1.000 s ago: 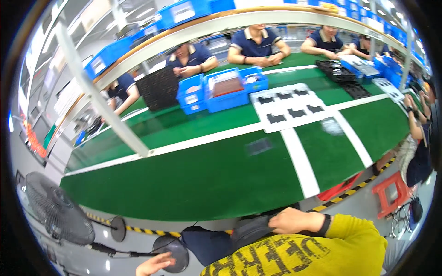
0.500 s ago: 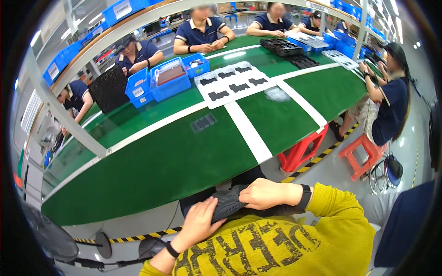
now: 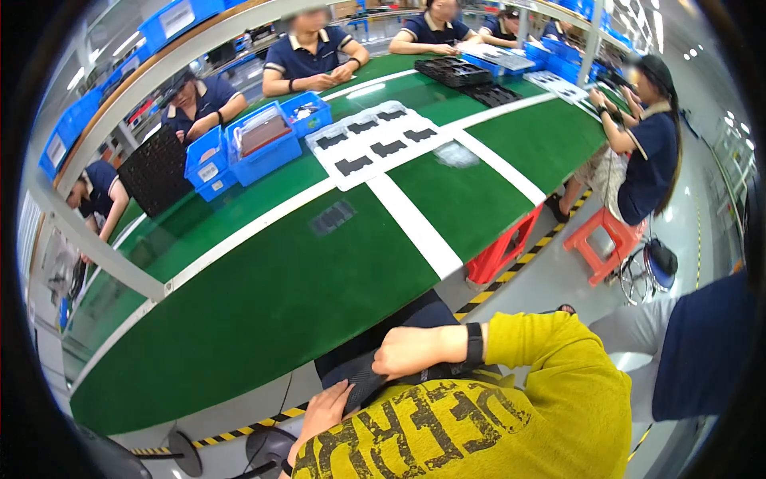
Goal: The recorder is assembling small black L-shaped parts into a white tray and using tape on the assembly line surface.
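In the head view, handling a dark grey mesh fabric piece (image 3: pixel 365 391) low at the lap, close to the body and just off the near edge of the green worktop (image 3: pixel 255 327). Gripping it at its upper right with the right hand (image 3: pixel 408 351), with fingers curled in almost to a fist and the back of the hand turned up. Laying the left hand (image 3: pixel 325 409) on it from the lower left, with fingers nearly straight and close together; impossible to tell whether pinching it or only pressing on it. Wearing a mustard-yellow sweatshirt (image 3: pixel 550 399) with dark lettering, and a black wristband (image 3: pixel 475 343) on the right arm.

Facing, well apart from both hands, a white tray (image 3: pixel 359 146) with six black parts (image 3: pixel 388 148) in two rows of three. Showing also a crumpled clear plastic bag (image 3: pixel 457 155) just right of the tray, and a small dark translucent sheet (image 3: pixel 333 217) nearer the body. Looking past these to blue bins (image 3: pixel 275 160) left of the tray, beside a black tray (image 3: pixel 155 172) tilted up on edge. Sharing the worktop with co-workers in navy shirts along the far side, and with one seated at the right on a red stool (image 3: pixel 604 239)
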`<state>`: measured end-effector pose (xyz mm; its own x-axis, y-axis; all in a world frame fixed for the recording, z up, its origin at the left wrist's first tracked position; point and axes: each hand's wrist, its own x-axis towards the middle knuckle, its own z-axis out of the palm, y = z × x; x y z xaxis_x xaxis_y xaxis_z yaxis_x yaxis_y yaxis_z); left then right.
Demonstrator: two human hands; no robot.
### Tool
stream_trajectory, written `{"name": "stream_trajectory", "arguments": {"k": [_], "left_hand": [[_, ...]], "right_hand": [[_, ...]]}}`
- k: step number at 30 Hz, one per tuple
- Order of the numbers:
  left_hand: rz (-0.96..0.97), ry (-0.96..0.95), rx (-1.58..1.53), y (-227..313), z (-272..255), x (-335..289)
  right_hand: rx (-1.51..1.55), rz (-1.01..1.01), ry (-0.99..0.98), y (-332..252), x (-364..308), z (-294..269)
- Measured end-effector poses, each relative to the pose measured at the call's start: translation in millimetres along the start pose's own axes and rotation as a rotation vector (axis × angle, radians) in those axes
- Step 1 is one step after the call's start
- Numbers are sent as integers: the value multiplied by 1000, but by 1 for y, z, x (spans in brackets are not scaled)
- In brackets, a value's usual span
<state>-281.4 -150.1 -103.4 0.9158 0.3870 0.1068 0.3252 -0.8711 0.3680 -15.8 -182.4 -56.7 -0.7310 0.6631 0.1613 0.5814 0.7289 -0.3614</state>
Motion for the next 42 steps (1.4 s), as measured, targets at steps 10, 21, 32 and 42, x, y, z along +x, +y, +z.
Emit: {"name": "stream_trajectory", "arguments": {"k": [10, 21, 32, 42], "left_hand": [[-141, 56, -13, 20, -19, 42], [-135, -130, -556, -33, -176, 129], [-560, 615, -1279, -154, -133, 210], [-219, 500, -354, -155, -97, 259]], "right_hand": [[16, -117, -212, 39, -4, -43], [359, 399, 361, 118, 15, -145], [782, 952, 678, 229, 12, -134], [821, 1076, 619, 230, 14, -121]]}}
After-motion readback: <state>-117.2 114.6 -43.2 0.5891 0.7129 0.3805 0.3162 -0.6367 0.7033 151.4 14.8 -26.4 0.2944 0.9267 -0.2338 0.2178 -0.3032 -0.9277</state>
